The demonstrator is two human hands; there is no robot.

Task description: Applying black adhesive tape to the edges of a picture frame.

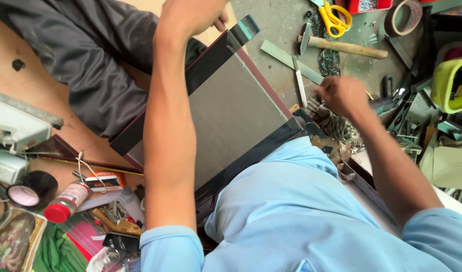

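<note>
Grey backing board fills the one big frame that I see lying slantwise across the bench, its dark glossy border running round it and its near edge against my blue shirt. Behind it, at the top left, sits one heap of dark grey cloth on the brown board. My left hand reaches over the frame to its far corner; the fingers curl down there against the edge, but from this angle I cannot tell whether they clamp it or only rest on it. My right hand is just off the frame's right corner, fingers bunched tight over the scraps; something small may be pinched in them, though it is hidden from me. Further right stands one lime-green tub. Beyond the right hand I count one wooden-handled hammer, one pair of yellow scissors, one roll of brown tape, and two flat metal strips lying crossed. At the left edge lies one pale power tool, then one black tape roll, and one small bottle with a red cap.
</note>
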